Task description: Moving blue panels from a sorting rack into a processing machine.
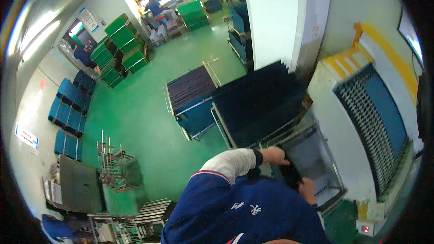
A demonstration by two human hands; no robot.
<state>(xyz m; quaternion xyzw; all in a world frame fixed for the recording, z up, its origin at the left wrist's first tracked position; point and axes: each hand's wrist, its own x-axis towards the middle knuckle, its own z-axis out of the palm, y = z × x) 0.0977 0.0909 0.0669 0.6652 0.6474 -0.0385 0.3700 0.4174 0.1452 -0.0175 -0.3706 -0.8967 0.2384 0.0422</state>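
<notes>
My left hand [273,155], in a white sleeve with a dark cuff, is closed at one end of a dark, narrow, flat piece [290,174]. Curled round its nearer end is my right hand [308,190]. The piece lies between both hands along the near side of a metal-framed rack [333,161], which has a greyish flat surface inside. Its exact kind is too dark to make out, and my fingertips are partly hidden. Just beyond my left hand stands a rack tightly packed with dark upright panels [262,99].
A white and yellow machine [348,122] with a toothed conveyor bed borders the rack's right. Another cart [192,86] of dark panels stands ahead on the green floor. Metal frames [115,165], blue bins [68,108] and green bins [122,40] line the left. Several people work farther off.
</notes>
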